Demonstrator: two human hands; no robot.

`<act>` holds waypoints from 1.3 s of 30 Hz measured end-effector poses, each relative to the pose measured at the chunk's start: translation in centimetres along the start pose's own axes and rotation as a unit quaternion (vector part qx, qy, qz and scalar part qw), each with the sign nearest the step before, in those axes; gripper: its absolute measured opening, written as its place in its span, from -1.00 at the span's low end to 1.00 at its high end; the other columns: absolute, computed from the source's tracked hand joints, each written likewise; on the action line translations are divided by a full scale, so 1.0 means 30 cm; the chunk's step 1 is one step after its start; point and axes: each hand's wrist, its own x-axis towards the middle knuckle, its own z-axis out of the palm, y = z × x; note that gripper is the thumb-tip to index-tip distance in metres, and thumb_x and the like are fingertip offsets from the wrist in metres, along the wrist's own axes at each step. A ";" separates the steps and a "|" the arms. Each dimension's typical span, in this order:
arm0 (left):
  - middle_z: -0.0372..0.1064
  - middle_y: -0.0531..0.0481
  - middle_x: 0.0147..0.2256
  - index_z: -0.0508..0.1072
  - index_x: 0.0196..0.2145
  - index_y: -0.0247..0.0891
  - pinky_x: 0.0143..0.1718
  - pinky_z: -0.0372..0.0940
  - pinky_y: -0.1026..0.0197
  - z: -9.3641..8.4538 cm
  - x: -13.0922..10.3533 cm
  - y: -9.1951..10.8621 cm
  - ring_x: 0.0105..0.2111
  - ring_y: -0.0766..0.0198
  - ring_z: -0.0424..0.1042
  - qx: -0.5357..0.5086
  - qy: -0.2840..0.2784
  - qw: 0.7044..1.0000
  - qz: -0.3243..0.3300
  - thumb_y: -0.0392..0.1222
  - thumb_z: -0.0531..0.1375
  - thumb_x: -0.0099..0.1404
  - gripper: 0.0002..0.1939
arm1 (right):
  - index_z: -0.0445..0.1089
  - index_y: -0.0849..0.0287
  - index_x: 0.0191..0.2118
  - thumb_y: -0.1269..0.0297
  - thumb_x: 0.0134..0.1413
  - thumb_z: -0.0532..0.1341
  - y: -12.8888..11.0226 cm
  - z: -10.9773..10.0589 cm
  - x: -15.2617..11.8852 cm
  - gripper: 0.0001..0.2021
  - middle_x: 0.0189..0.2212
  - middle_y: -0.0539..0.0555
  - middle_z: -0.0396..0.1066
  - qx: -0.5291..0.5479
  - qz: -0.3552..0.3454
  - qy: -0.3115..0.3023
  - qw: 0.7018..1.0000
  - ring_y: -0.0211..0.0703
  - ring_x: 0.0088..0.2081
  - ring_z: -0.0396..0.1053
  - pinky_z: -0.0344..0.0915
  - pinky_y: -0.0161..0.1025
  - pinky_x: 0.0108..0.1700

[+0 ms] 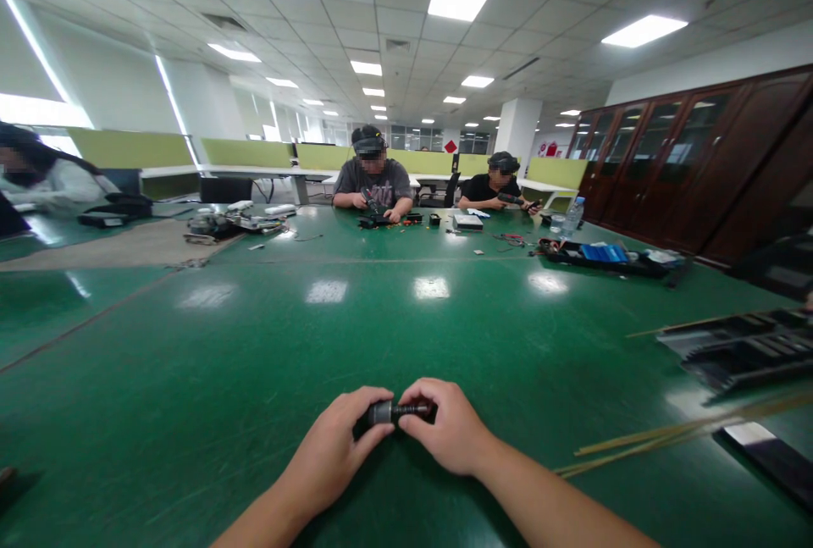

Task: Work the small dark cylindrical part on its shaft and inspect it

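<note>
In front of me, low over the green table (356,336), my left hand (340,442) is closed around a dark cylindrical piece with a grey band (380,412). My right hand (448,425) pinches a thinner, ribbed dark shaft with a reddish-brown end (412,409) between thumb and fingers. Both pieces lie in one line, held level and meeting between my fingertips. Whether they are joined or just touching, I cannot tell. My palms and fingers hide the outer ends.
Thin yellowish sticks (673,434) and black slatted parts (749,353) lie at right, near a dark flat object (765,459). Farther back are a black tray (572,254), a water bottle (572,218) and a pile of white-grey parts (235,219). Several people sit around the table.
</note>
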 end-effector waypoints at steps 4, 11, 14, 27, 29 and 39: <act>0.39 0.01 -0.01 0.34 0.05 0.00 0.04 0.26 0.07 -0.002 0.000 0.000 -0.02 0.13 0.36 0.002 -0.003 1.000 -0.002 -0.12 0.19 0.35 -0.68 | 0.49 0.13 -0.27 0.41 -0.01 0.29 0.001 0.001 0.001 -0.87 -0.39 -0.04 0.45 0.001 0.002 0.000 1.000 -0.23 -0.34 0.38 0.24 -0.33 -0.27; 0.39 -0.01 -0.02 0.35 0.04 -0.02 0.03 0.27 0.07 -0.005 0.002 0.002 -0.03 0.12 0.37 -0.001 -0.002 1.000 -0.002 -0.13 0.19 0.35 -0.69 | 0.48 0.14 -0.27 0.41 -0.01 0.29 0.002 0.002 0.002 -0.87 -0.39 -0.03 0.46 0.002 0.004 0.002 1.000 -0.23 -0.34 0.38 0.24 -0.33 -0.28; 0.39 -0.01 -0.02 0.35 0.04 -0.03 0.02 0.27 0.07 -0.006 0.002 0.005 -0.03 0.12 0.37 -0.003 -0.003 1.000 0.000 -0.13 0.19 0.35 -0.69 | 0.48 0.14 -0.27 0.41 -0.01 0.28 0.002 0.001 0.002 -0.87 -0.39 -0.02 0.46 0.003 0.003 0.000 1.000 -0.22 -0.34 0.38 0.24 -0.33 -0.29; 0.40 -0.04 -0.03 0.36 0.04 -0.04 0.03 0.28 0.04 -0.003 -0.002 0.002 -0.03 0.10 0.38 -0.001 0.001 1.000 0.004 -0.12 0.18 0.35 -0.69 | 0.49 0.14 -0.31 0.38 -0.04 0.32 0.004 0.005 0.003 -0.90 -0.43 -0.04 0.45 0.002 0.013 0.011 1.000 -0.24 -0.39 0.36 0.24 -0.34 -0.32; 0.40 -0.03 -0.02 0.36 0.04 -0.04 0.02 0.29 0.05 -0.004 0.000 0.004 -0.03 0.10 0.38 0.000 0.001 1.000 0.002 -0.12 0.19 0.35 -0.69 | 0.49 0.14 -0.32 0.37 -0.04 0.32 0.002 0.004 0.003 -0.90 -0.43 -0.04 0.45 0.002 0.015 0.012 1.000 -0.24 -0.39 0.36 0.24 -0.34 -0.31; 0.41 -0.04 -0.02 0.37 0.05 -0.04 0.02 0.30 0.05 0.000 -0.003 -0.001 -0.03 0.10 0.39 0.003 0.008 1.000 0.002 -0.10 0.19 0.34 -0.68 | 0.49 0.15 -0.34 0.36 -0.03 0.31 -0.003 0.000 0.003 -0.93 -0.45 -0.03 0.45 0.010 0.028 0.014 0.999 -0.23 -0.39 0.36 0.23 -0.33 -0.32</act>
